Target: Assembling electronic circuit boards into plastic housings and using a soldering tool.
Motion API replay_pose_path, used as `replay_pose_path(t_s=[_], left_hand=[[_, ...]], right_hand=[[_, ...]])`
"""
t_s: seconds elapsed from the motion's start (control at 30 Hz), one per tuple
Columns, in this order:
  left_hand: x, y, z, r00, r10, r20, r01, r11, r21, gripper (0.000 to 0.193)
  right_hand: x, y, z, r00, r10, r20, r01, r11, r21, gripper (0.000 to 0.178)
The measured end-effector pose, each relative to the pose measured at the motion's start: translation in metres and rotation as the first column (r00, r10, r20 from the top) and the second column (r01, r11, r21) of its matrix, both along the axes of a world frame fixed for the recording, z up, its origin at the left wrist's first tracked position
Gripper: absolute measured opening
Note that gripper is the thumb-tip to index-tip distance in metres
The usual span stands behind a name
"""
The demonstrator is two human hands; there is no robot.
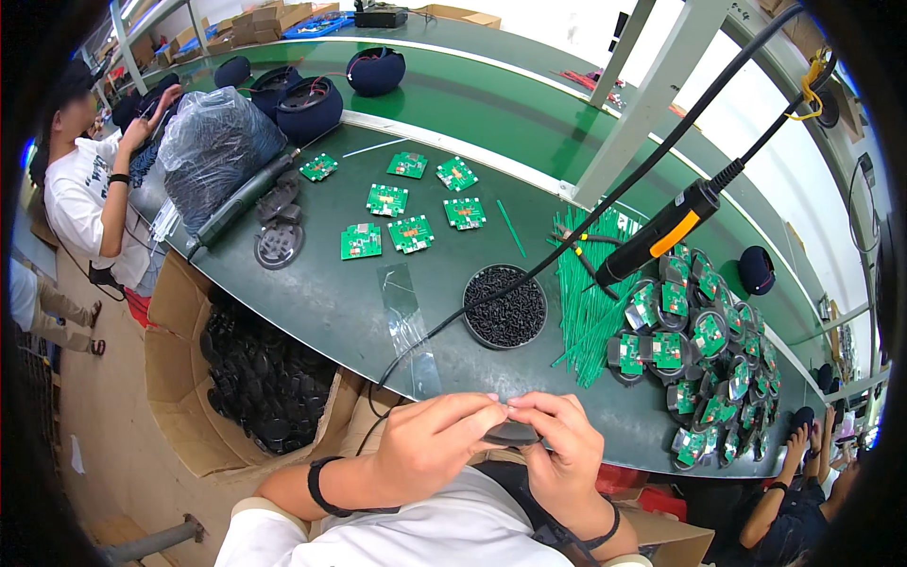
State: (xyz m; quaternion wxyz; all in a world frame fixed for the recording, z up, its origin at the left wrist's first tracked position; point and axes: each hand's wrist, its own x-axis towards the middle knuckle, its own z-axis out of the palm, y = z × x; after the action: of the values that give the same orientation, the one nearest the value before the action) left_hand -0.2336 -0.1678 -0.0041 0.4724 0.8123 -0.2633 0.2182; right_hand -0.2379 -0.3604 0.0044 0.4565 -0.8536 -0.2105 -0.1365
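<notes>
My left hand (pixel 430 446) and my right hand (pixel 563 452) meet at the table's near edge. Both are closed on a dark round plastic part (pixel 513 434), fingertips pinching its upper side; much of it is hidden by the fingers. Just beyond stands a round dish of small black screws (pixel 505 321). A strip of clear film (pixel 408 331) lies to its left, and a bundle of thin green strips (pixel 578 326) to its right. Farther off, several green circuit boards (pixel 387 199) are spread on the dark green table (pixel 312 283).
A black-and-orange electric screwdriver (pixel 666 233) hangs at right, its cord crossing the table. Round housings with green boards (pixel 709 331) are heaped there. A cardboard box (pixel 179 416) of black parts stands at left, below a plastic-wrapped bundle (pixel 213 142). Co-workers flank the table.
</notes>
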Motion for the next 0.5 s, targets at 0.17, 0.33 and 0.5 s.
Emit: replay_pose_path(t_s=[0.17, 0.33, 0.5], left_hand=[[-0.0024, -0.0003, -0.0062, 0.999, -0.006, 0.037, 0.007, 1.0, -0.009, 0.038], [-0.0041, -0.0002, -0.0048, 1.0, -0.002, 0.014, 0.002, 1.0, 0.008, 0.039], [-0.0073, -0.0001, -0.0097, 0.999, -0.008, -0.044, 0.006, 0.999, -0.038, 0.041]], right_hand=[[-0.0018, 0.0005, 0.0049, 1.0, 0.004, 0.023, -0.003, 0.999, -0.041, 0.045], [-0.0048, -0.002, 0.0028, 1.0, -0.001, -0.015, 0.001, 1.0, -0.024, 0.046], [-0.0036, -0.0025, -0.0015, 0.997, 0.023, -0.077, -0.016, 0.996, 0.091, 0.044]])
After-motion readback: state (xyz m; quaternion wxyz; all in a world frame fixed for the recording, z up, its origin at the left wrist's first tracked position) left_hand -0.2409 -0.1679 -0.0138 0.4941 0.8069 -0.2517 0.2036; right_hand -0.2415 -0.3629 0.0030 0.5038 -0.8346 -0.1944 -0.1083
